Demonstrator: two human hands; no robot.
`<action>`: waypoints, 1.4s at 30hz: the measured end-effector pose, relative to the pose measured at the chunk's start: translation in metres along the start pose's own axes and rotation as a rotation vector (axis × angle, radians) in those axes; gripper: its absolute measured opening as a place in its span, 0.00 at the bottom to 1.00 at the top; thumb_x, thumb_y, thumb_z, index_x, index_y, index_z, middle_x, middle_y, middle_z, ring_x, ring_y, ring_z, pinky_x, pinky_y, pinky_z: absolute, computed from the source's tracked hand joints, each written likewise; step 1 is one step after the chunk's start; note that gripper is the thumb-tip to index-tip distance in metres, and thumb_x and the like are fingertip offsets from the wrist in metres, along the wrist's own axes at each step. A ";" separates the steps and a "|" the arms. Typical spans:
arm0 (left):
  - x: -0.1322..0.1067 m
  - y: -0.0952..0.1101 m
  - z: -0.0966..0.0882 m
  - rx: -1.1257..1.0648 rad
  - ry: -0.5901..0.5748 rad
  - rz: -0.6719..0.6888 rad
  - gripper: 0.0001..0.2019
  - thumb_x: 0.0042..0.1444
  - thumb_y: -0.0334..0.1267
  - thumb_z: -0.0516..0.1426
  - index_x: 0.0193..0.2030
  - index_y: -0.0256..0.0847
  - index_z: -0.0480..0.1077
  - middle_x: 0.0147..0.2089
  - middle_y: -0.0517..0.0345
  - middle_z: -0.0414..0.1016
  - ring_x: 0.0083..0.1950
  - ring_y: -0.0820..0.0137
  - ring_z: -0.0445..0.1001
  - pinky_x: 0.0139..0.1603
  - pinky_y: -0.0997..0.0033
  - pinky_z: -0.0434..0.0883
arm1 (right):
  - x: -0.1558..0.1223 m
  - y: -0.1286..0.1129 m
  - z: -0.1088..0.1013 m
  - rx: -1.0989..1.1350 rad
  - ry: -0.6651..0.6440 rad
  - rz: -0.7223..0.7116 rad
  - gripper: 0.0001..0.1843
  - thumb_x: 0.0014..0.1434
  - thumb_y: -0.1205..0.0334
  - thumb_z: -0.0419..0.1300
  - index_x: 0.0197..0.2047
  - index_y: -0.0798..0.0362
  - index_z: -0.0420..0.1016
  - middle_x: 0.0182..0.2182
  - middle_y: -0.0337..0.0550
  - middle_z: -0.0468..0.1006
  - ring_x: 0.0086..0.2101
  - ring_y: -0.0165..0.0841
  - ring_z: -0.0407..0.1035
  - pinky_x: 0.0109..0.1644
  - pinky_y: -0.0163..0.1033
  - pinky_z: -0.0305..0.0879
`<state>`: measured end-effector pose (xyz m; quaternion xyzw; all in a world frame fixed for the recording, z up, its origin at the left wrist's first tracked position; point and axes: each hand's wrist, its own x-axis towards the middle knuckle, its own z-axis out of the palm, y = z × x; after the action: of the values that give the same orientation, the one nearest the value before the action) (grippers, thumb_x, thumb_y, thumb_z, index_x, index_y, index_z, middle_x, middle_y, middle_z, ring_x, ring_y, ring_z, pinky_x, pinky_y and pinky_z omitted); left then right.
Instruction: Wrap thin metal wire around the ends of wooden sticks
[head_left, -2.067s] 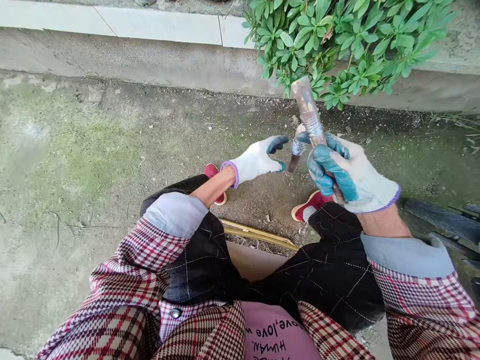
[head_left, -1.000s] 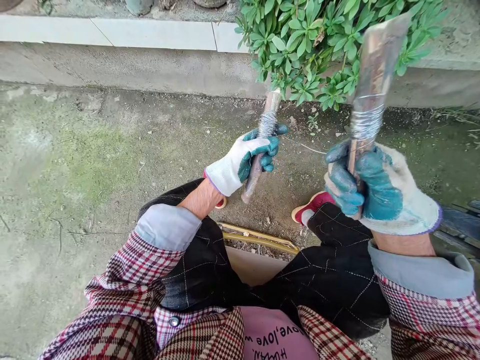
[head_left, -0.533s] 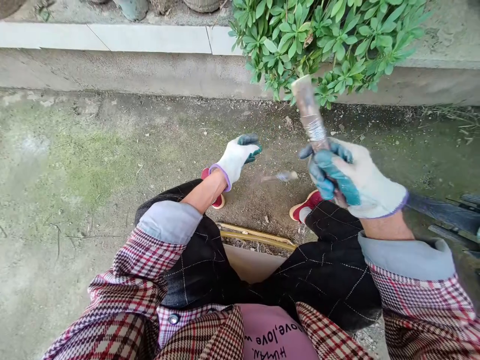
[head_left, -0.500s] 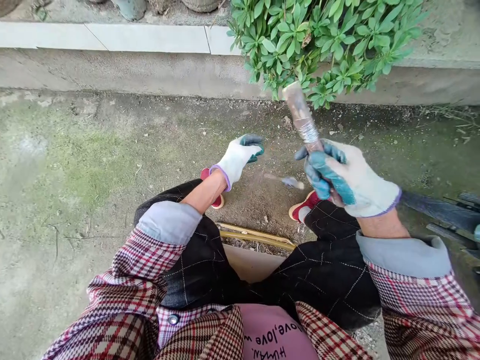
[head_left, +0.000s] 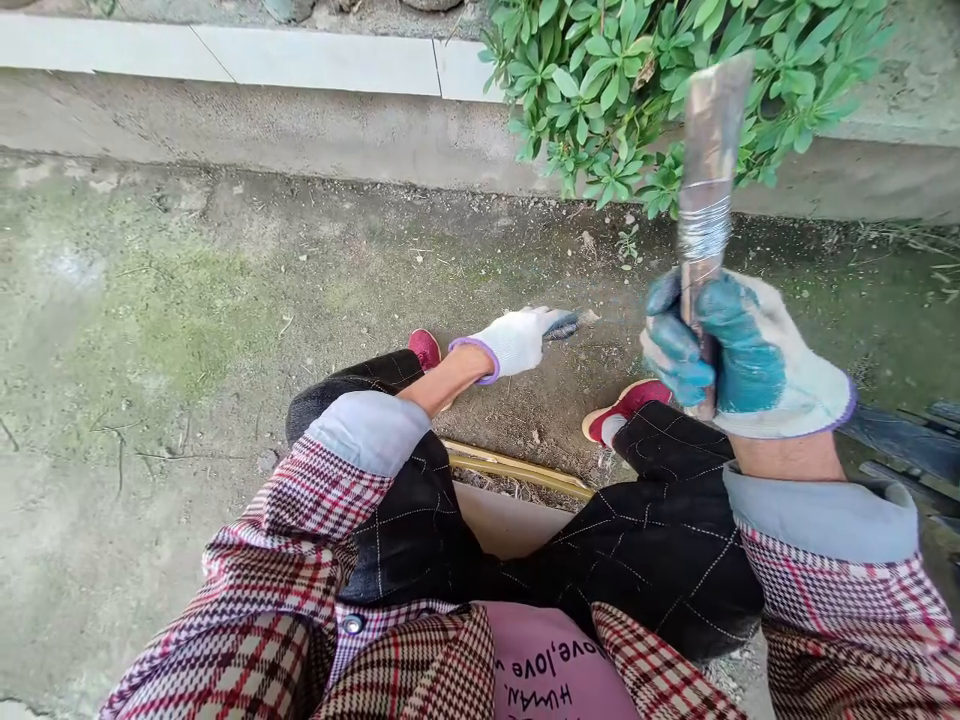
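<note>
My right hand (head_left: 720, 345), in a white glove with teal palm and fingers, is closed around a wire-bound wooden stick (head_left: 712, 125). The stick stands nearly upright, its broad flat end up and silvery wire wound round its middle. Low over the soil between the shoes, my left hand (head_left: 525, 338), gloved alike, reaches right with its fingers pressed together. A small pale tip (head_left: 590, 317) shows just past those fingers; the glove hides the rest, so its kind is unclear.
A leafy green bush (head_left: 630, 90) overhangs a low concrete wall (head_left: 337, 140) topped with white tiles (head_left: 337, 62). Yellow strips (head_left: 517, 465) lie on the ground between my legs. Dark slatted objects (head_left: 907, 440) stand at the right edge.
My right hand has raised the wooden stick and turned it upright. My left hand has moved right and down, to where a small blurred piece was showing; its fingers have come together.
</note>
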<state>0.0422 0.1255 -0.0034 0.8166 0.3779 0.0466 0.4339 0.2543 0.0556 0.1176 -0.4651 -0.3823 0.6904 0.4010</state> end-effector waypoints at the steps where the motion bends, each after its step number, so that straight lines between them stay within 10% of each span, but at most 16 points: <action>1: 0.000 -0.003 0.000 0.053 -0.022 -0.022 0.41 0.49 0.23 0.59 0.74 0.36 0.63 0.68 0.39 0.72 0.65 0.49 0.73 0.66 0.50 0.68 | -0.001 -0.004 0.000 0.032 -0.003 -0.015 0.15 0.57 0.46 0.72 0.39 0.46 0.79 0.18 0.31 0.60 0.15 0.26 0.49 0.12 0.34 0.45; 7: 0.008 -0.011 0.013 0.118 -0.001 -0.056 0.48 0.45 0.33 0.65 0.76 0.38 0.58 0.71 0.40 0.69 0.65 0.50 0.71 0.64 0.56 0.69 | -0.005 -0.018 0.002 0.166 -0.041 -0.050 0.17 0.52 0.44 0.76 0.33 0.46 0.79 0.16 0.28 0.59 0.12 0.23 0.43 0.09 0.32 0.43; 13: 0.020 0.003 0.052 -0.094 -0.254 -0.094 0.12 0.53 0.35 0.59 0.42 0.35 0.80 0.35 0.53 0.81 0.35 0.65 0.74 0.39 0.65 0.71 | 0.000 -0.013 0.004 0.262 -0.259 -0.164 0.14 0.60 0.47 0.70 0.38 0.50 0.82 0.17 0.29 0.62 0.11 0.24 0.43 0.06 0.30 0.47; 21: 0.026 0.000 0.057 -0.381 -0.071 -0.086 0.44 0.41 0.24 0.65 0.70 0.34 0.66 0.63 0.42 0.76 0.61 0.57 0.76 0.62 0.63 0.71 | -0.004 -0.020 -0.016 0.278 -0.314 -0.195 0.13 0.63 0.48 0.68 0.38 0.49 0.81 0.17 0.30 0.61 0.11 0.24 0.45 0.06 0.32 0.48; 28: 0.039 0.032 0.077 -0.604 -0.109 -0.185 0.05 0.52 0.25 0.63 0.34 0.36 0.72 0.29 0.61 0.74 0.30 0.74 0.71 0.35 0.73 0.71 | -0.004 -0.016 -0.001 0.254 -0.290 -0.167 0.13 0.62 0.48 0.69 0.37 0.50 0.81 0.17 0.32 0.63 0.11 0.24 0.45 0.07 0.33 0.45; 35: 0.038 0.003 0.046 -1.193 0.357 -0.499 0.08 0.58 0.22 0.61 0.40 0.36 0.69 0.31 0.60 0.76 0.26 0.74 0.74 0.38 0.64 0.78 | -0.010 -0.019 -0.022 0.215 -0.141 -0.216 0.13 0.59 0.48 0.71 0.36 0.49 0.81 0.17 0.31 0.59 0.11 0.24 0.44 0.07 0.35 0.43; 42: 0.026 -0.017 -0.010 -1.496 0.732 -0.450 0.15 0.57 0.23 0.62 0.50 0.38 0.70 0.29 0.61 0.77 0.30 0.73 0.78 0.47 0.64 0.81 | -0.013 -0.011 -0.014 0.190 -0.030 -0.185 0.12 0.58 0.49 0.71 0.34 0.48 0.81 0.16 0.32 0.61 0.12 0.25 0.45 0.07 0.35 0.41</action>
<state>0.0465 0.1551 -0.0166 0.1556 0.5166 0.4565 0.7075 0.2733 0.0500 0.1281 -0.3776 -0.3625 0.6903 0.4995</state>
